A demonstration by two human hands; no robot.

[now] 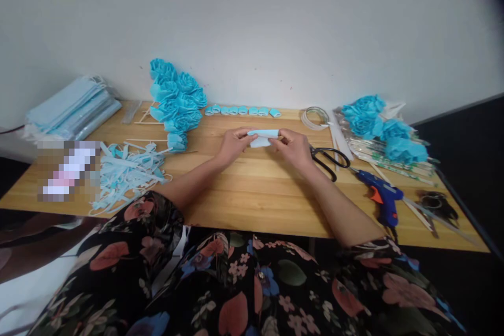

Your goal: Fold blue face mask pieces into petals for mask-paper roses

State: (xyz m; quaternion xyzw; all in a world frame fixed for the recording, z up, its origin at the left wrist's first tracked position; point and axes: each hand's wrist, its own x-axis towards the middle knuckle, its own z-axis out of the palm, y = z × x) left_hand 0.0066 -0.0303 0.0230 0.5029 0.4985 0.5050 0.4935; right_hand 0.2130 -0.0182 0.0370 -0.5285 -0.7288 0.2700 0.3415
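A small rectangular piece of soft, cloth-like material [263,139], light blue and whitish, is above the middle of the light brown wooden surface [252,199]. Its far part forms a narrow, smooth light-blue band, folded or rolled; I cannot tell which. A paler, almost white flap shows on the near side.

The left hand [232,147] has a narrow grip on the piece's left end, thumb on the near side; the right hand [294,148] pinches the right end the same way, so the piece stretches between them.

Beyond it, along the far edge, lies a row of small blue-and-white rolled pieces [242,110]. Bright blue ruffled fabric flowers [179,97] are at far left. Black-handled scissors [339,157] lie just right of the right hand, with a dark blue glue gun [384,194] with an orange trigger farther right.
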